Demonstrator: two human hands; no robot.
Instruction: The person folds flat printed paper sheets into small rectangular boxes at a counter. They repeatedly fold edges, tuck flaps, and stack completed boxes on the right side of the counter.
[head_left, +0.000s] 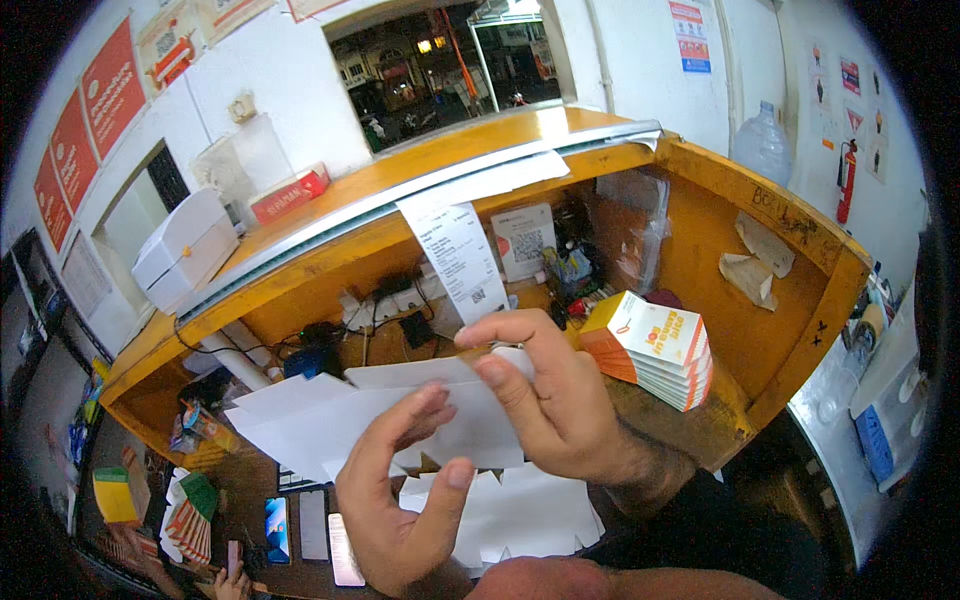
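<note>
Two hands are holding a sheaf of white paper sheets at the centre of the frame. Right hand is closing its grip on the sheets' upper right edge, thumb and fingers pinching. Left hand is gripping from below, thumb pressing the front. More white sheets are lying beneath on the surface; a stack of orange-edged booklets is sitting at right.

- My right hand covers the far edge of the white paper sheets.
- My left hand hides their lower middle.
- My forearms are cut off by the lower edge.
</note>
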